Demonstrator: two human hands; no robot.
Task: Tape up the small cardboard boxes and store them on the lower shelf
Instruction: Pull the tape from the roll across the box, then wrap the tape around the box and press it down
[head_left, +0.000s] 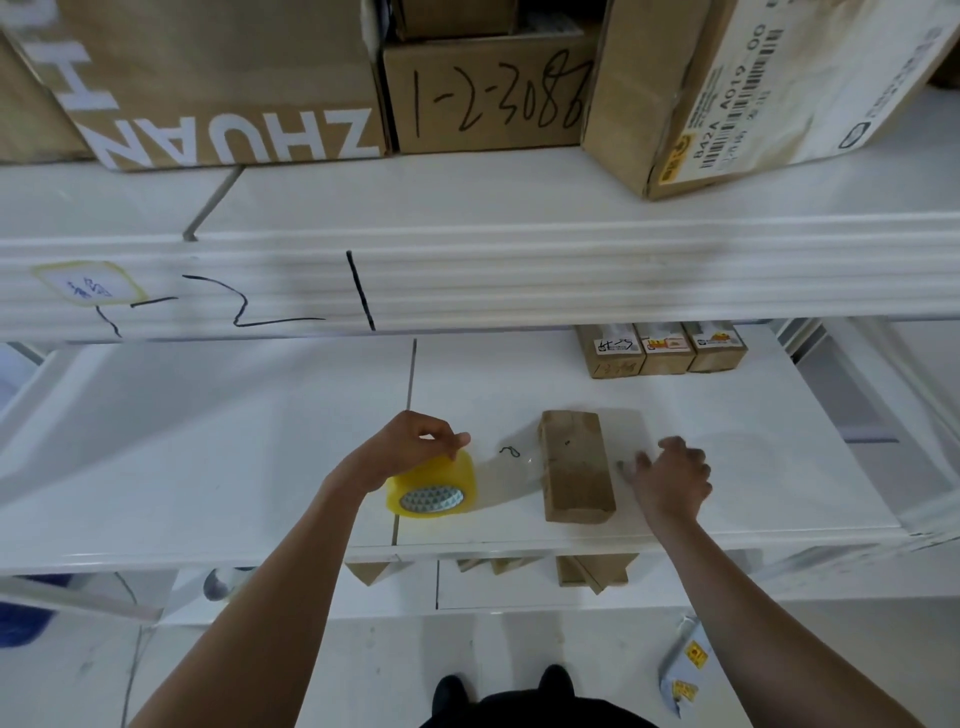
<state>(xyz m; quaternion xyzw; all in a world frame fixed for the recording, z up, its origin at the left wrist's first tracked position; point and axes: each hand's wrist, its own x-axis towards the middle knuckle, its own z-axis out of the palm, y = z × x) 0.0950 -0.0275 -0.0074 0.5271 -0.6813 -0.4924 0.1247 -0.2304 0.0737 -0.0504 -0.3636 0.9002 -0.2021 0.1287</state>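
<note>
A small brown cardboard box (574, 465) lies lengthwise on the white middle shelf (208, 441). My left hand (410, 449) grips a yellow roll of packing tape (434, 486) just left of the box. A clear strip of tape stretches from the roll over the box to my right hand (670, 475), which presses its end down on the shelf beside the box's right side. Below the shelf edge, the tops of several small boxes (592, 569) show on the lower shelf.
Three small labelled boxes (662, 348) stand in a row at the back right of the middle shelf. Large cartons (488, 88) fill the upper shelf. A crumpled wrapper (683, 665) lies on the floor at the right, and my shoes (504, 686) are below.
</note>
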